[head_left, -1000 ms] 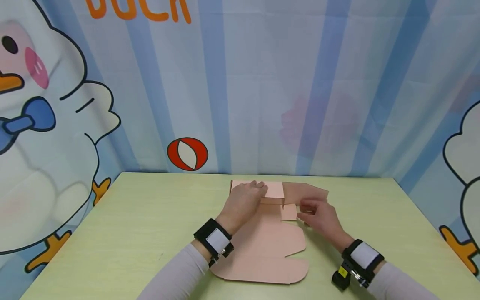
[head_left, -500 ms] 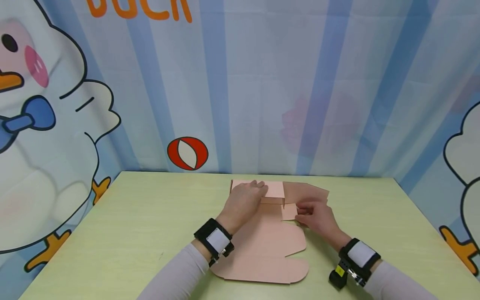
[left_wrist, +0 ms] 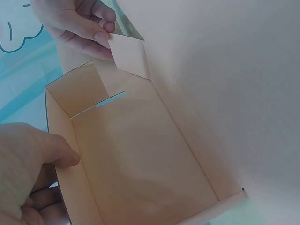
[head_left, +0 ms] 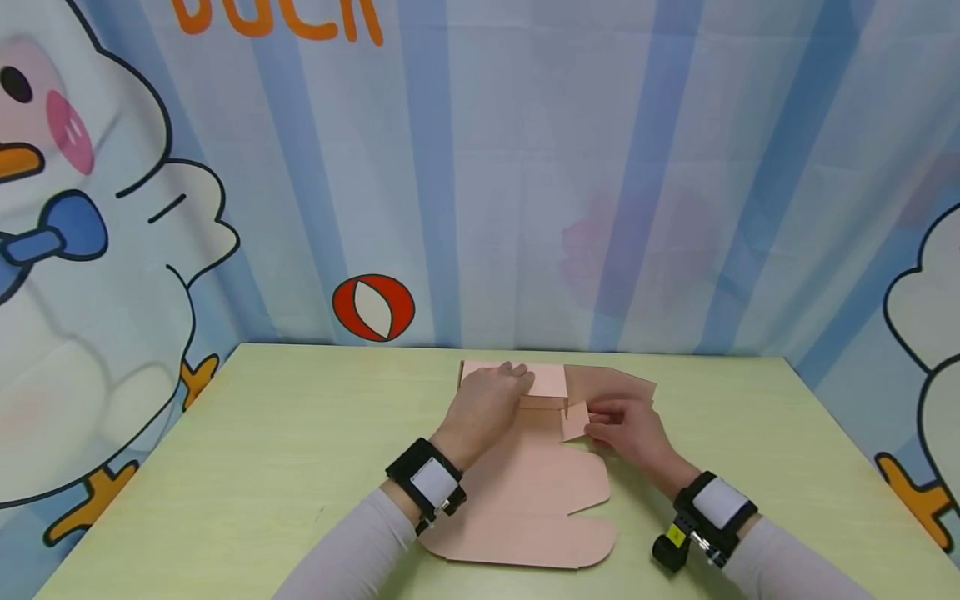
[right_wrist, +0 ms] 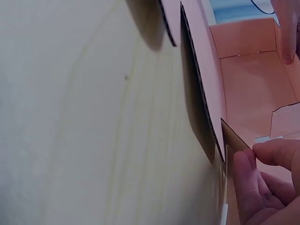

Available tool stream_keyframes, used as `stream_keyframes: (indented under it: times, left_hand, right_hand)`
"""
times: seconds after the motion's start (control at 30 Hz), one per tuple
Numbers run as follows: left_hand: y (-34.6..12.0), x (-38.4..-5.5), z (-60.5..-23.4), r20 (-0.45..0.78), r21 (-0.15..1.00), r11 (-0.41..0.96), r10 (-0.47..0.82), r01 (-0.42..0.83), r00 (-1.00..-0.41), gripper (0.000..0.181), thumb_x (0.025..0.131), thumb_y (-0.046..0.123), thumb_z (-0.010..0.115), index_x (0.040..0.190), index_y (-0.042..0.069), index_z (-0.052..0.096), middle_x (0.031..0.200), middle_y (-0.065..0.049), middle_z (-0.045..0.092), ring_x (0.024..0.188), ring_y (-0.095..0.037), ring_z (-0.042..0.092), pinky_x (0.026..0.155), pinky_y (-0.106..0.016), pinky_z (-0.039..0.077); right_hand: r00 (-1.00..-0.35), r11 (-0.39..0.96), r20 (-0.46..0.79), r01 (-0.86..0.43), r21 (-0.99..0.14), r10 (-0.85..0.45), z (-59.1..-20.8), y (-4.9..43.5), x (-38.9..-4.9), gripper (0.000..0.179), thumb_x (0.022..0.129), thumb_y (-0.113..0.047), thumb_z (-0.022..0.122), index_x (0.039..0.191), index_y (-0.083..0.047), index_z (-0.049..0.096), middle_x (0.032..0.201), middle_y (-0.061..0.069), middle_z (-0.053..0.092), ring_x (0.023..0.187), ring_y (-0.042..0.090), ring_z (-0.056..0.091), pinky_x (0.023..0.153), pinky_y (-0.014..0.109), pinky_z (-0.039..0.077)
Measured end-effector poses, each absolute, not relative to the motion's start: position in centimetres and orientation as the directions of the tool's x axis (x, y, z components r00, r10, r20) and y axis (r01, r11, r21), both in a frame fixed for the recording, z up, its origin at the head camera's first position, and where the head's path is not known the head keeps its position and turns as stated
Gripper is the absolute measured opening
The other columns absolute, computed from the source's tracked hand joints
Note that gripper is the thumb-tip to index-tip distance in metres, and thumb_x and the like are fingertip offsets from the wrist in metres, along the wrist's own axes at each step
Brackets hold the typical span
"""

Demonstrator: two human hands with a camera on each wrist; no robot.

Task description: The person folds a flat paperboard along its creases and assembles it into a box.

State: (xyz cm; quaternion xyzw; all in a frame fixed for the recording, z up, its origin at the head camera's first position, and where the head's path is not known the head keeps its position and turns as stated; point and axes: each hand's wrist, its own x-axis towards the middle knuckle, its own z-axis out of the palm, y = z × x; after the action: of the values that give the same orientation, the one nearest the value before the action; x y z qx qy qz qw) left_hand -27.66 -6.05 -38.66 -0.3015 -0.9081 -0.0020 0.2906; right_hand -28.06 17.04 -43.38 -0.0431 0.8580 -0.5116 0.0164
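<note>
1. The box [head_left: 525, 487], of thin pinkish cardboard, is partly folded. It lies on the tabletop, right of the middle, with its wide panel flat toward the person and its raised part at the far end.
2. The right grip [head_left: 633, 429] is narrow: thumb and finger pinch the outer edge of the small flap [left_wrist: 130, 55], which is tilted up a little.
3. The left grip [head_left: 487, 408] holds the raised wall [left_wrist: 75, 187] of the box, thumb on the inner face and other fingers behind it.
4. Beyond the right grip, the long flap [head_left: 615, 383] sticks out to the side.
5. I judge that the box is light. Its panels should be stiff when flat, but they bend easily along the creases and may spring back. The surface is probably a little smooth, not very slippery.
6. Small flaps and cut corners look the most fragile, so it is better to take them near the crease, with soft pressure. For steadying, the wall is a good place, because fingers can go on both faces.
7. Each wrist carries a black band, the left one [head_left: 426, 481] and the right one [head_left: 715, 512].
8. Around is the pale tabletop [head_left: 300, 433], and behind it a blue striped curtain [head_left: 517, 167] with a printed duck [head_left: 97, 275].
</note>
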Motion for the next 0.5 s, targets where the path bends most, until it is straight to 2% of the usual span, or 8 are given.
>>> stream_keyframes:
  times: [0.5]
  left_hand:
    - [-6.01,-27.72,-38.54,0.531,-0.186,0.82,0.547,0.541,-0.647,0.015,0.091,0.002,0.064,0.093,0.015,0.072,0.092,0.003,0.074,0.076,-0.015,0.07,0.063,-0.027,0.057]
  right_hand:
    - [-0.987,0.414,-0.009,-0.059,-0.908,-0.161,-42.7,16.46,-28.63,0.036,0.092,-0.005,0.066,0.125,0.009,0.062,0.113,0.025,0.07,0.084,0.017,0.072,0.074,0.032,0.062]
